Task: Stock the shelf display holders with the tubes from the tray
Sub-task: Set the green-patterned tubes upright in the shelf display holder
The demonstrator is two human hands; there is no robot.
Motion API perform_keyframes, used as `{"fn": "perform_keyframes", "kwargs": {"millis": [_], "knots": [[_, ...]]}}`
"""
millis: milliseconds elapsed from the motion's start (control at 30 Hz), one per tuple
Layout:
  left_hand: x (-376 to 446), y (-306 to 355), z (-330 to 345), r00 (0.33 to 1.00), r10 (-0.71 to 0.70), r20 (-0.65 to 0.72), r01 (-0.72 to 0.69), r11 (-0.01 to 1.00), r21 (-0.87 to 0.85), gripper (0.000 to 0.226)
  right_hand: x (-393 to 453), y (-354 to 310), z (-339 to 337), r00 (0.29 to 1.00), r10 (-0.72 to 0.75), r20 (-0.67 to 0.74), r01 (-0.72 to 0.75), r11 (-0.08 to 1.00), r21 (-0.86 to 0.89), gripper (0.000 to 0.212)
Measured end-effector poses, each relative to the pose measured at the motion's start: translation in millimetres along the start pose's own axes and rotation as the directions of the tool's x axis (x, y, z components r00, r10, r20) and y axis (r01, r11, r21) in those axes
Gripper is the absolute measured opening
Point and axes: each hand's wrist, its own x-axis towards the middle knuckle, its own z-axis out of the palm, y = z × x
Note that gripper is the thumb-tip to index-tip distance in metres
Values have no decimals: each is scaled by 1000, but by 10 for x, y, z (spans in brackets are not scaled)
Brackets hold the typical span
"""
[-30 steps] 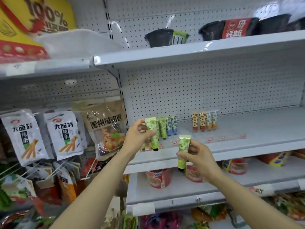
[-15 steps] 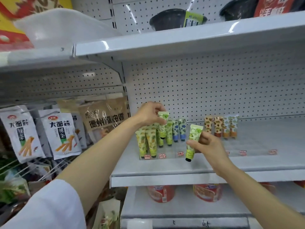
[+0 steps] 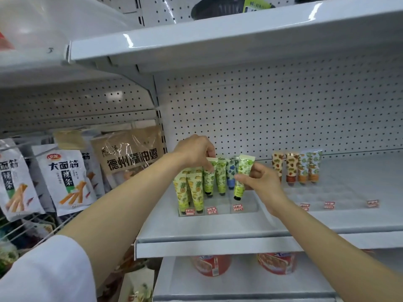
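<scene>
While a white sleeve (image 3: 43, 271) filled the near left corner, both bare forearms reached up over the front lip of the white shelf (image 3: 218, 227) toward a clear display holder (image 3: 244, 207) standing on it. Red-lidded tubs (image 3: 211, 264) sat on the shelf below. The right hand (image 3: 259, 182) had its grip closed around a green lime-print tube (image 3: 242, 175), thumb in front and fingers behind, holding it cap down and slightly tilted over the right end of the holder, beside a blue-print tube (image 3: 230, 173). The left hand (image 3: 196, 151) came from above, its grip pinching the flat top of another green tube (image 3: 209, 177) that stood cap down in the holder's middle row, next to a similar green tube (image 3: 221, 177). Two yellow pineapple-print tubes (image 3: 192, 190) stood in the holder's left slots, nearest the front, with small red price tags (image 3: 211, 209) along the holder's front edge. Farther right on the shelf, well apart from the hands, four orange-and-brown patterned tubes (image 3: 296, 166) stood in a row. Snack bags (image 3: 65, 177) hung to the left, and white pegboard (image 3: 283, 114) backed the shelf. A dark bowl (image 3: 218, 7) rested on the shelf above.
</scene>
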Motion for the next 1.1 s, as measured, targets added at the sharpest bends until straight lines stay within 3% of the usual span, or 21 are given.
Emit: {"fn": "perform_keyframes", "kwargs": {"millis": [133, 267, 367, 600, 733, 867, 1100], "knots": [[29, -30, 52, 1000, 15, 0, -15, 999, 31, 30, 176, 52, 132, 1000, -11, 0, 11, 998, -68, 44], [24, -78, 109, 1000, 19, -11, -18, 998, 54, 31, 261, 139, 220, 1000, 4, 7, -3, 993, -121, 86], [36, -99, 96, 1000, 11, -5, -10, 997, 74, 32, 299, 220, 223, 1000, -6, 5, 7, 992, -128, 95], [97, -84, 26, 999, 15, 51, -20, 996, 88, 19, 306, 195, 285, 1000, -17, 4, 17, 990, -141, 71], [112, -83, 24, 996, 31, 79, -40, 993, 109, 16, 333, 241, 346, 999, -44, -5, 43, 981, -189, 72], [111, -93, 74, 997, 28, 76, -36, 993, 110, 16, 337, 264, 406, 998, -57, -8, 54, 970, -238, 39], [100, -132, 129, 999, 22, 42, -25, 996, 82, 21, 354, 323, 447, 997, -75, 0, 72, 953, -295, 26]]}}
